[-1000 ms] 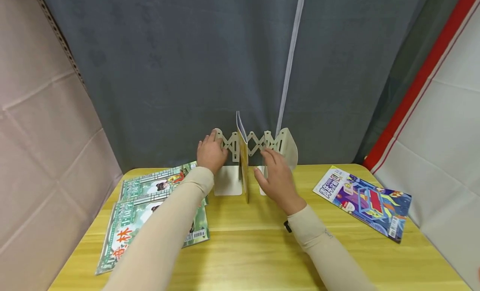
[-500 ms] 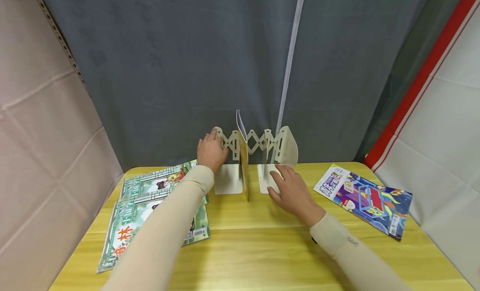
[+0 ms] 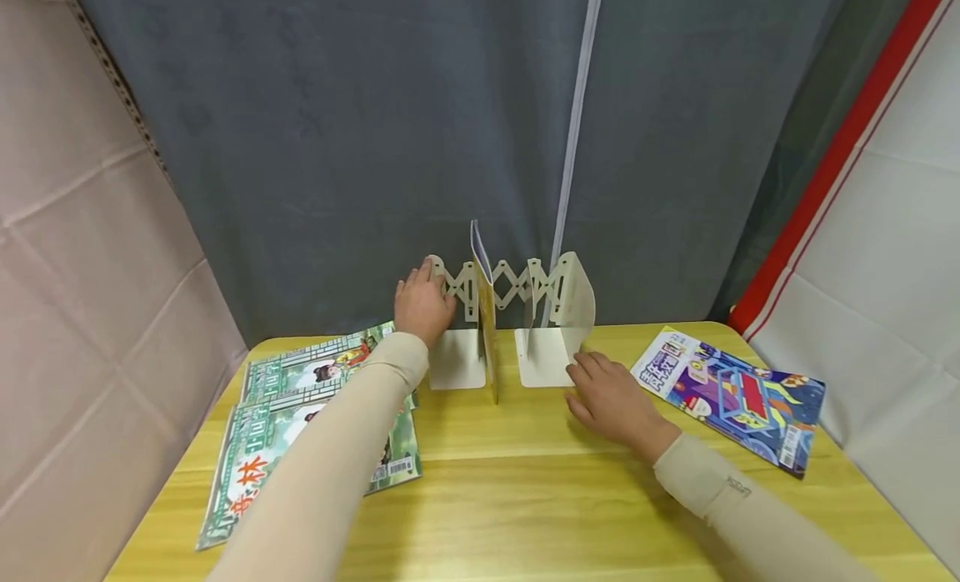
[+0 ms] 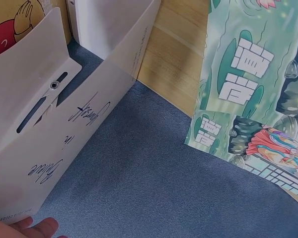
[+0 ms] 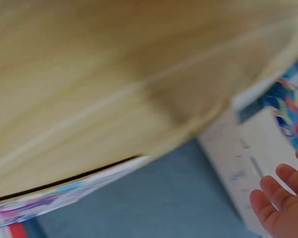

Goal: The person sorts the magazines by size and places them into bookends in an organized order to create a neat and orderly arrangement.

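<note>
A white expandable bookend rack [image 3: 545, 358] with crisscross links stands at the back of the table. One thin magazine [image 3: 487, 336] is upright in it, between its dividers. My left hand [image 3: 422, 305] grips the rack's left end panel; in the left wrist view its fingertips [image 4: 44, 225] wrap the edge of that lettered panel [image 4: 84, 116]. My right hand [image 3: 611, 400] is just in front of the rack's right end, over the table, holding nothing. In the right wrist view the fingers [image 5: 273, 191] are spread and relaxed, with the rack's outer panel behind them.
Several green-covered magazines [image 3: 262, 432] lie overlapping on the left of the wooden table [image 3: 480, 515], partly under my left forearm. A purple and blue magazine [image 3: 738, 394] lies flat on the right. A dark grey curtain [image 3: 360, 148] hangs behind the table.
My right hand has come away from the rack's right part, moving right and toward me. My left hand keeps its place on the left panel; the rack and upright magazine stay put.
</note>
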Motion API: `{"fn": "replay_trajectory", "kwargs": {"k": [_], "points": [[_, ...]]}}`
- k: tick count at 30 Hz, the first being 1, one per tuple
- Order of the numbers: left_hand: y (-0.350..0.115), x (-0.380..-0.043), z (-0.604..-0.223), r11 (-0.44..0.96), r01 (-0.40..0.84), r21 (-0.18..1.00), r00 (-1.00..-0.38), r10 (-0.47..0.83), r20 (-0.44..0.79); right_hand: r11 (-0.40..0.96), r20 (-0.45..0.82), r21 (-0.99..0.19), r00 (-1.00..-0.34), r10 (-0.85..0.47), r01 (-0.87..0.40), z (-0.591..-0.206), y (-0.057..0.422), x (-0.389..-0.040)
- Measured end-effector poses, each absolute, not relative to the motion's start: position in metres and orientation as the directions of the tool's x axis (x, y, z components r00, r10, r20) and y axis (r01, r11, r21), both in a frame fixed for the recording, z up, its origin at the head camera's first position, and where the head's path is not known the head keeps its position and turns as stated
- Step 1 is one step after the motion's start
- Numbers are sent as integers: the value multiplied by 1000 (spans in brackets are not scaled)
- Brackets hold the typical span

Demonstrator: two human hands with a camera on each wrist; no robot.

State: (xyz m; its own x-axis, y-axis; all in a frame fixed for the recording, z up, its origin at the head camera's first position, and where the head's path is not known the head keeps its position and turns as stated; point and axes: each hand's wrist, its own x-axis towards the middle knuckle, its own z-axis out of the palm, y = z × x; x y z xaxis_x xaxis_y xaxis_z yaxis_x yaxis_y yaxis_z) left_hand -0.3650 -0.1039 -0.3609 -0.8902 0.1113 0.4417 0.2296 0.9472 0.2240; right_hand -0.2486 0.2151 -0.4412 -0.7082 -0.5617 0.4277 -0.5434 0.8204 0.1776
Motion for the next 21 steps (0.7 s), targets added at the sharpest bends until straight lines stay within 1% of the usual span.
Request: {"fn": "replay_trajectory", "kwargs": {"k": [4, 8, 15, 18, 21], "points": [[-104, -364, -361, 948, 221, 228, -892, 102, 440, 824, 396, 173, -728, -560, -540, -452, 236, -255], [-104, -365, -361, 946, 228, 231, -890, 107, 442, 858, 362, 124, -782, -507, -499, -459, 261, -264], [-104, -364, -361, 946, 223, 233, -894, 104, 435, 936, 272, 26, -898, -346, -352, -461, 297, -279], [-104, -364, -361, 947, 220, 235, -895, 99, 435, 956, 222, -15, -933, -283, -293, -456, 303, -281], [-103, -364, -361, 945, 221, 240, -894, 98, 437, 967, 185, -60, -954, -235, -250, -453, 306, -283]]}}
